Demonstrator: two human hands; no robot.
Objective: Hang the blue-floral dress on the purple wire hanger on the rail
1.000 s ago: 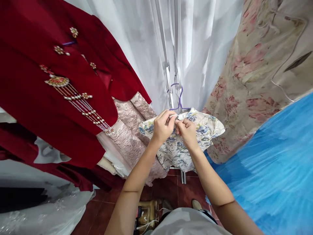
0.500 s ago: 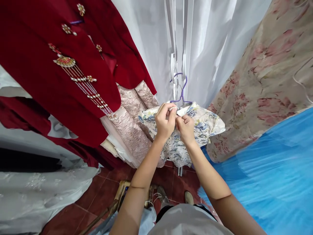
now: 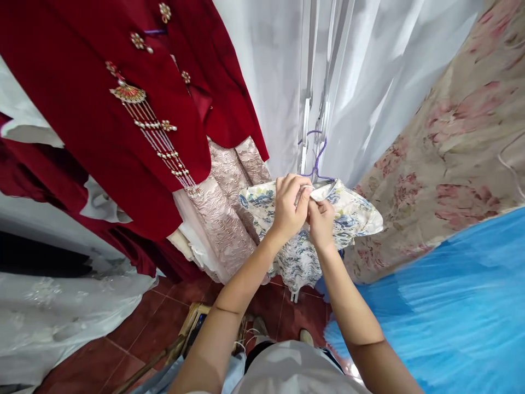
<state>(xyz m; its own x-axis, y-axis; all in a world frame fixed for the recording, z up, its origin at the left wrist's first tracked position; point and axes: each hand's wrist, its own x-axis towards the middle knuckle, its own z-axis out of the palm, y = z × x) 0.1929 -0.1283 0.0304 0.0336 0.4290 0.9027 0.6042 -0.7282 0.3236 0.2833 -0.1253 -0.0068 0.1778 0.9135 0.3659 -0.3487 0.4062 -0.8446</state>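
A floral garment [image 3: 356,210] in white, blue and yellow hangs from a purple hanger [image 3: 319,158] in front of me. My left hand [image 3: 290,203] pinches the white edge of its neckline, thumb against the fingers. Close beside it, my right hand [image 3: 321,220] is closed on the garment just below the collar, its fingertips almost touching the left ones. Whatever small fastening may lie between the fingertips is hidden. The garment's lower part drapes behind my forearms.
Left of me hangs a dark red jacket [image 3: 135,142] with beaded ornaments, beside a pink brocade garment [image 3: 229,219]. White curtains [image 3: 270,71] and white rack poles [image 3: 311,60] stand behind. Floral fabric [image 3: 443,164] and blue tulle [image 3: 443,312] are at right. A wooden stool [image 3: 188,323] stands on the tiled floor.
The view has shifted slightly, so the garment, hanger and hands appear a little farther right and lower. Both hands keep their grip at the neckline.
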